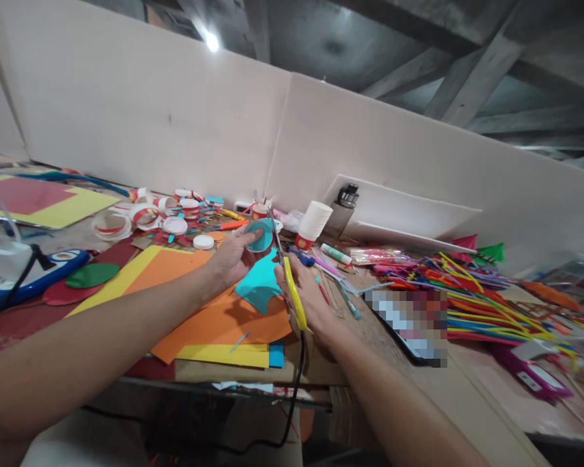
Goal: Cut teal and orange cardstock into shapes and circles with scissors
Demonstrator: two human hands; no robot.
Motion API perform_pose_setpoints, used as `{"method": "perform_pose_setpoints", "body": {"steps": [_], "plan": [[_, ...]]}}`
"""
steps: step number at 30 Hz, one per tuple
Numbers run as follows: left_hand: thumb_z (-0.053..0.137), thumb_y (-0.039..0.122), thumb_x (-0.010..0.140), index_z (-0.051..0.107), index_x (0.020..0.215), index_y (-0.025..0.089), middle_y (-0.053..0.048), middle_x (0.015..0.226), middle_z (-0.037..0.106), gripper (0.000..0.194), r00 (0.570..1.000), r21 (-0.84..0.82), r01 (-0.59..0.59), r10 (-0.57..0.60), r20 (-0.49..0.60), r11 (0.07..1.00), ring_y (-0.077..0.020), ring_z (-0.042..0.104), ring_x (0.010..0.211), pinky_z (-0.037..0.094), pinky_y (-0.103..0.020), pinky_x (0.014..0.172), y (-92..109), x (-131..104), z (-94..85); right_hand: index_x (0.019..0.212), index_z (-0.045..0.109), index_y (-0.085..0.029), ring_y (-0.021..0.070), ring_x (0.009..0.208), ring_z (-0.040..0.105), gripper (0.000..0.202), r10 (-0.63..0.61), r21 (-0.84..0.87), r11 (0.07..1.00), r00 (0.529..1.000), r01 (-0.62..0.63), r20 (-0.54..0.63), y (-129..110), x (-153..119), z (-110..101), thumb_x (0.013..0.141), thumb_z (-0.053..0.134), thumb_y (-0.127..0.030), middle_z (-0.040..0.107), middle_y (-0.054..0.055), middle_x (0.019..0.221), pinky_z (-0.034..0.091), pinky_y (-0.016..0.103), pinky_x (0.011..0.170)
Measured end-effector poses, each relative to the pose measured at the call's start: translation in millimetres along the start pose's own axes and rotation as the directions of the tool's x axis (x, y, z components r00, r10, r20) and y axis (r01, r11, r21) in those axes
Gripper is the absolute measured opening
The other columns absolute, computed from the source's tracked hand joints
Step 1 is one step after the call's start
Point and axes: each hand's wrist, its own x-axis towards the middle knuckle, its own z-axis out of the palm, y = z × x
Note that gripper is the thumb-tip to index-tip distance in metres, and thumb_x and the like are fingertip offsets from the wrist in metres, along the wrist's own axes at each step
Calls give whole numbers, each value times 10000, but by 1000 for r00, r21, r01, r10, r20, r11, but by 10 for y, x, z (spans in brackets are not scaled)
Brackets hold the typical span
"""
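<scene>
Between the fingers and thumb of my left hand [238,259] is a small round piece with a teal face [259,239] and a pale rim. My right hand [304,285] is closed around yellow-handled scissors [294,288], their blades pointing up beside the right edge of the round piece. Whether the blades touch it I cannot tell. Below both hands, a cut sheet of turquoise paper [260,285] with curved notches lies on orange paper [209,324]. Yellow paper [224,353] shows underneath the orange.
Cut paper-cup rings [143,214] lie at the back left. Stacked paper cups [315,219] and a bottle [343,211] stand behind my right hand. A phone [403,324] and colourful pipe cleaners [467,298] lie to the right. A black cable [299,370] hangs over the table's front edge.
</scene>
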Motion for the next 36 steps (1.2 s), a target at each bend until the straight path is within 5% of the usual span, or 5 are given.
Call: {"method": "perform_pose_setpoints", "body": {"steps": [23,36], "plan": [[638,92,737,675,838,145,-11,769,698,120,1000,115,1,-4,28,993,-107,637,657,549,-256,678,27,28,-78,818,514,-202,109,600,383,317,20,10,1000,1000,-20,19,-24,-13,-32,861,484,-515,437,-37,663,296,228,531],[641,86,744,671,864,129,-11,755,696,130,998,130,17,-25,66,991,-101,635,641,537,-227,637,38,-25,-28,921,518,-227,111,613,395,256,36,44,998,997,-38,64,-40,-24,-59,870,487,-476,440,-37,694,320,221,538]]}}
